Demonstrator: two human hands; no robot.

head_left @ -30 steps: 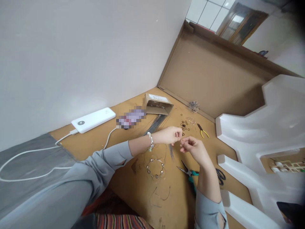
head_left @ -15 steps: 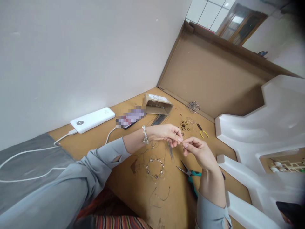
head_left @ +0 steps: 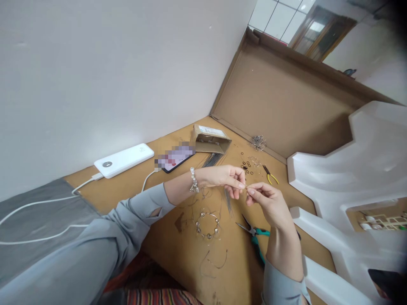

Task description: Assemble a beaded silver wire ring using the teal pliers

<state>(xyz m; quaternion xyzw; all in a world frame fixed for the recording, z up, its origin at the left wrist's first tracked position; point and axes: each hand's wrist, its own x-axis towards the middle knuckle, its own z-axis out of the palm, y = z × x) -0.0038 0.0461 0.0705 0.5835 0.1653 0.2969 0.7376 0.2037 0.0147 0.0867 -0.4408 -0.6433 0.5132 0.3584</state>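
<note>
Tan tabletop (head_left: pixel 237 267) beneath tiny, indistinct piece (head_left: pixel 246 187) between pinched fingertips (head_left: pixel 242 185)

Bare bench (head_left: pixel 241 264) left of the teal-handled pliers (head_left: pixel 253 231) leaves a way in, between them and the bent wire (head_left: pixel 226 257). Beyond the left hand (head_left: pixel 231 180) the small open box (head_left: pixel 210 146) stands in the way, a tall cardboard panel (head_left: pixel 286 97) closes the far side, and white moulded walls (head_left: pixel 359 169) rise past the right hand (head_left: pixel 267 200).

Loose grey-blue sleeves (head_left: pixel 124 228), slit cuffs (head_left: pixel 149 198), pale beaded bracelet (head_left: pixel 193 179) around the left wrist (head_left: pixel 201 176)
</note>
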